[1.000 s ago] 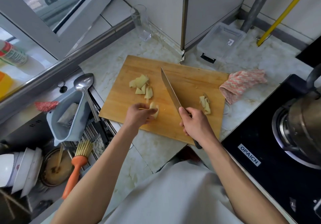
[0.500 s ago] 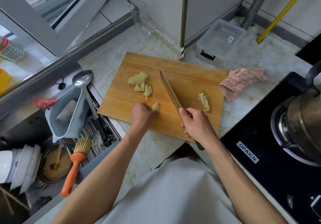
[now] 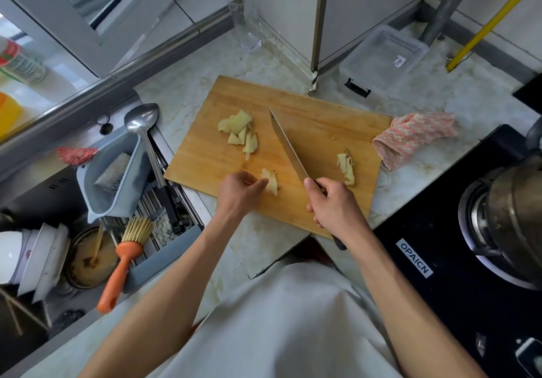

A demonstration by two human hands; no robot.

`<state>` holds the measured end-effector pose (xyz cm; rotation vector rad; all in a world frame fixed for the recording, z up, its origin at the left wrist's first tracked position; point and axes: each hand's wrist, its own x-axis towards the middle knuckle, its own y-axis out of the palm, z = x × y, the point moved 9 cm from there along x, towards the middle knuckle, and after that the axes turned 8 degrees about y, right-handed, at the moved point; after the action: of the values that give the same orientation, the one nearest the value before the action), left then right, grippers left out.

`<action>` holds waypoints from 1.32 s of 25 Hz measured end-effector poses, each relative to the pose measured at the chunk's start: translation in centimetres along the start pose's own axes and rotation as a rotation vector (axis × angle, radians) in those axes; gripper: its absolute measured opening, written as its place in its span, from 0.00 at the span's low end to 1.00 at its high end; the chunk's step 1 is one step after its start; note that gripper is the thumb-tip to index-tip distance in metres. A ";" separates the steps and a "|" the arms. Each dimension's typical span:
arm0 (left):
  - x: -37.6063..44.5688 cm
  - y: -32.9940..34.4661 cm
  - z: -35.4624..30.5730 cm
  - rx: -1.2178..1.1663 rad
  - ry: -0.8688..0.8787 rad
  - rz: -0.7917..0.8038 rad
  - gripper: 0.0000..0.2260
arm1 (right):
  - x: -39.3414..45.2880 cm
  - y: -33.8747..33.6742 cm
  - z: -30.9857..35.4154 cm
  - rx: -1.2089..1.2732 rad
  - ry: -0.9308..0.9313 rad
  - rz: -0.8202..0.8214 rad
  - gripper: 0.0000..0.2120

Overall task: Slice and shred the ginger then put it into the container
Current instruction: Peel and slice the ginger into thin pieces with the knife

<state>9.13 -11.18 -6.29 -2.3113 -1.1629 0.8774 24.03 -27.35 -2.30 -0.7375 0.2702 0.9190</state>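
A wooden cutting board (image 3: 316, 119) lies on the marble counter. A pile of pale ginger slices (image 3: 240, 131) sits on its left part, and a smaller clump of ginger strips (image 3: 346, 168) lies to the right. My left hand (image 3: 239, 193) pinches a small stack of ginger slices (image 3: 271, 182) near the board's front edge. My right hand (image 3: 334, 206) grips the black handle of a kitchen knife (image 3: 286, 146), whose blade points away over the board, just right of the stack. A clear plastic container (image 3: 384, 58) stands behind the board.
A pink cloth (image 3: 413, 140) lies at the board's right edge. A black stove (image 3: 440, 254) with a metal pot (image 3: 516, 210) is at the right. Left are a sink with a grey strainer basket (image 3: 114, 181), ladle (image 3: 143, 131), orange brush (image 3: 123, 263) and bowls. A glass (image 3: 246, 19) stands behind.
My left hand shifted slightly along the board's front edge and re-gathered the small ginger stack, which now fans out beside its fingertips. The knife stays raised in my right hand.
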 end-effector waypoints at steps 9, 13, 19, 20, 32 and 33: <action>-1.9 2.1 -6.6 0.714 1.262 0.168 0.09 | -0.4 -0.1 -0.5 -0.010 0.000 -0.014 0.22; -2.0 -1.2 -5.8 0.389 1.006 -0.202 0.09 | -0.4 0.0 -0.5 0.007 0.014 -0.023 0.23; -2.0 -2.5 -3.6 0.146 0.750 -0.373 0.09 | -0.5 0.2 -0.3 0.009 0.021 -0.016 0.22; -2.4 -1.5 -3.8 0.237 0.831 -0.327 0.10 | -0.5 0.2 -0.3 0.009 0.024 -0.014 0.22; -2.8 1.1 -2.8 0.384 0.952 -0.129 0.09 | -0.5 0.1 -0.3 0.011 0.025 -0.018 0.22; -2.7 0.4 -3.1 0.332 0.870 -0.162 0.08 | -0.4 0.1 -0.3 0.008 0.030 -0.013 0.22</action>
<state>10.31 -13.82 -3.36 -1.9341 -0.7225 -0.0395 23.74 -27.78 -2.36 -0.7450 0.2947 0.8947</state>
